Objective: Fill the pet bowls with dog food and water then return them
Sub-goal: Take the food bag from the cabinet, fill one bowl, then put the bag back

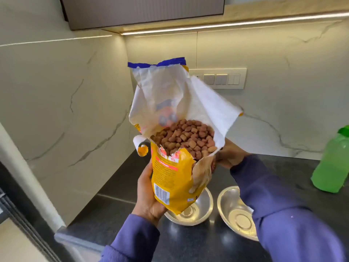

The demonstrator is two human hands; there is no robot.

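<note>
While gripping the torn dog-food bag upright, left hand low, right hand at its mouth; hanging directly over the left steel bowl, lower centre.

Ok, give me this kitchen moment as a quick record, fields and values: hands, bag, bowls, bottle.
left hand: left hand grips the lower part of the dog food bag
right hand: right hand holds the bag's torn top edge
bag: yellow, torn open, kibble visible inside, held above the left bowl
bowls: two steel bowls on the dark counter; right bowl looks empty
bottle: green bottle on the counter, far right
</note>
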